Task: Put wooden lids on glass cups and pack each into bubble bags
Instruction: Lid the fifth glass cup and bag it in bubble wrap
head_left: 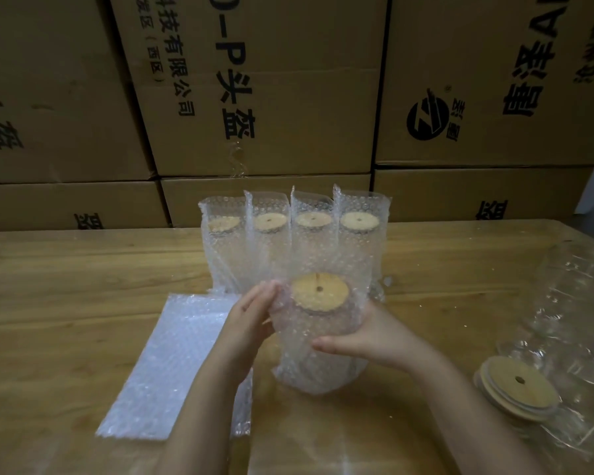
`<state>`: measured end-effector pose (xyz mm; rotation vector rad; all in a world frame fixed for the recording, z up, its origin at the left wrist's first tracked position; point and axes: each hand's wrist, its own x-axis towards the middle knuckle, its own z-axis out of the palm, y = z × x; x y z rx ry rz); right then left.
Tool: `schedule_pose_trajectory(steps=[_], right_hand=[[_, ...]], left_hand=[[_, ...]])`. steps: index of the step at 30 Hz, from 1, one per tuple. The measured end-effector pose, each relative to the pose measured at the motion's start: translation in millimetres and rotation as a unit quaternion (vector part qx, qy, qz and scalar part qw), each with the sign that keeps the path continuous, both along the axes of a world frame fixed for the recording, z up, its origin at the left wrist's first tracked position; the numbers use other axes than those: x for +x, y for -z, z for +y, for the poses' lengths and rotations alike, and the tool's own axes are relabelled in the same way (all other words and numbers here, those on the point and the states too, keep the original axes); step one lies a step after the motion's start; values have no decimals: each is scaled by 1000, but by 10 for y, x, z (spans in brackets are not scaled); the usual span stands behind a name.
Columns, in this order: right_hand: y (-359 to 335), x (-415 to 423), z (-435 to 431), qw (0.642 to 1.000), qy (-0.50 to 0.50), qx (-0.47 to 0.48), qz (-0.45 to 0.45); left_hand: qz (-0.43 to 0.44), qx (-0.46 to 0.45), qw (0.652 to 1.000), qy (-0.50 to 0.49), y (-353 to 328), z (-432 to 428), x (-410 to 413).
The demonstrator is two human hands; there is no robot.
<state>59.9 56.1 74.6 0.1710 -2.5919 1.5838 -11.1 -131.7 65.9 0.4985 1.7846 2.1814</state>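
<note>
Wooden table (83, 269); bagged cup (319, 341) between straight left fingers (259, 298) and clasping right fingers (330, 346).

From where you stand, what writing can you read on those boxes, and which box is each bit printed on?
"-P头盔": big sideways print on the middle carton.
"技有限公司" and "(西区)": smaller print on the same carton.
"头盔": cut off at the edge, on the left carton.
Right carton: a round black logo and big sideways characters, too distorted to read surely.
</note>
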Motion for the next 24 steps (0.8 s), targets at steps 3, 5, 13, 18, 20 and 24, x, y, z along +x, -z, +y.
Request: schedule_pose_trajectory(steps=[3, 5, 13, 18, 20, 24], right_hand=[[-87, 7, 4, 1000, -5, 20, -14], [-175, 6, 22, 999, -12, 34, -34], [-495, 270, 592, 995, 65, 43, -67], [-712, 373, 1105, 986, 141, 32, -88], [-718, 296, 1244, 974, 200, 46, -95], [-618, -3, 1446, 942, 330, -44, -48]], left_hand=[[-81, 16, 997, -14, 94, 58, -16], [-117, -25, 992, -27, 131, 44, -31], [106, -329, 938, -24, 495, -19, 93], [156, -389, 908, -7, 523, -7, 106], [171, -392, 904, -7, 525, -5, 108], [202, -398, 895, -15, 562, 3, 118]])
